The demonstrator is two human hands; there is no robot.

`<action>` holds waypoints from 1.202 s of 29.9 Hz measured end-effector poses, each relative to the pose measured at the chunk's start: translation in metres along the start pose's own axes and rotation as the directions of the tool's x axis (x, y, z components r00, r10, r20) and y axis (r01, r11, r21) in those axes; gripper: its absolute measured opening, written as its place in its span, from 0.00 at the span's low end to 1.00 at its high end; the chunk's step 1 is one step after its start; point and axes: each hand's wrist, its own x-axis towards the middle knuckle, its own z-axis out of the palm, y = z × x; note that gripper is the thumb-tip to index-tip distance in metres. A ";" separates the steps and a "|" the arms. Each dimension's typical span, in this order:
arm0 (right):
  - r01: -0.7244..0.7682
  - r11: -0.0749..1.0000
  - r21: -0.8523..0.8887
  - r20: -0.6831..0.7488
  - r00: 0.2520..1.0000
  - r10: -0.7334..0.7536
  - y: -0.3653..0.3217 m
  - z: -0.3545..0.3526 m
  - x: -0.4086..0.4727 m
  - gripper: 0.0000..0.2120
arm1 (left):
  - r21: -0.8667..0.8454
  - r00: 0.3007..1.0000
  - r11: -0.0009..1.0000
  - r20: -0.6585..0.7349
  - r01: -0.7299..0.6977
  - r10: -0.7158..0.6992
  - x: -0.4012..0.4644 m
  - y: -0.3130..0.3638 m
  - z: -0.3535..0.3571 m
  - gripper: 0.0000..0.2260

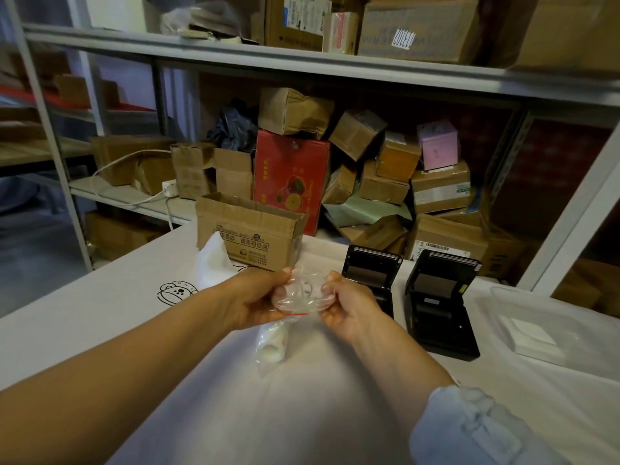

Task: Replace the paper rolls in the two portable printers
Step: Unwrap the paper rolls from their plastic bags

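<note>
1. The left hand (260, 298) and right hand (349, 305) both pinch the crumpled top of a clear bag (302, 293), fingers curled into the plastic, the hands close together above the table (100, 317)
2. The bag is thin, see-through film with a short red line near its lower fold; it hangs down from the left hand, and a white roll (273, 345) lies inside the hanging part, its round end facing the camera
3. How many rolls the bag holds cannot be told; the plastic blurs them
4. Two black printers (370, 276) (439, 300) stand side by side just right of the hands, toward the table's far edge, both with lids raised; the right hand hides part of the nearer one, and their paper bays are too dark to read
5. A white bag (211, 263) stands behind the left wrist, in front of an open carton (248, 229) at the far edge
6. At the right edge sits a clear tray (550, 330) holding white sheets (526, 333), partly cut off
7. Shelves (302, 62) of boxes fill the background
</note>
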 end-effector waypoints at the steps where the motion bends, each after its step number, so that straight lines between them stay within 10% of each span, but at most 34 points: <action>1: 0.060 0.994 -0.097 0.008 0.998 -0.059 0.001 -0.001 0.000 0.07 | -0.018 1.000 1.000 -0.015 0.003 -0.004 0.002 -0.001 -0.001 0.05; 8: 0.233 0.812 -0.535 0.209 0.968 -0.140 0.015 -0.015 0.003 0.11 | -0.228 0.994 0.972 -0.082 0.054 -0.074 0.018 -0.005 -0.003 0.11; 14: -0.009 0.971 -0.240 0.089 0.996 0.031 0.015 -0.018 0.009 0.08 | 0.051 0.993 0.998 0.109 0.032 -0.038 0.020 -0.014 0.000 0.10; 21: -0.143 0.988 -0.063 0.126 0.981 0.150 0.023 -0.007 0.015 0.08 | 0.364 0.997 0.930 -0.048 -0.044 0.066 0.024 -0.030 -0.002 0.10; 33: 0.067 0.953 -0.297 0.182 0.983 -0.012 0.027 -0.013 0.022 0.17 | -0.147 0.989 0.979 -0.034 0.138 -0.145 0.028 -0.024 -0.004 0.09; 36: 0.113 0.945 -0.306 0.072 0.993 -0.095 0.028 -0.017 0.023 0.11 | 0.021 0.988 0.993 0.104 0.117 -0.118 0.023 -0.020 -0.006 0.07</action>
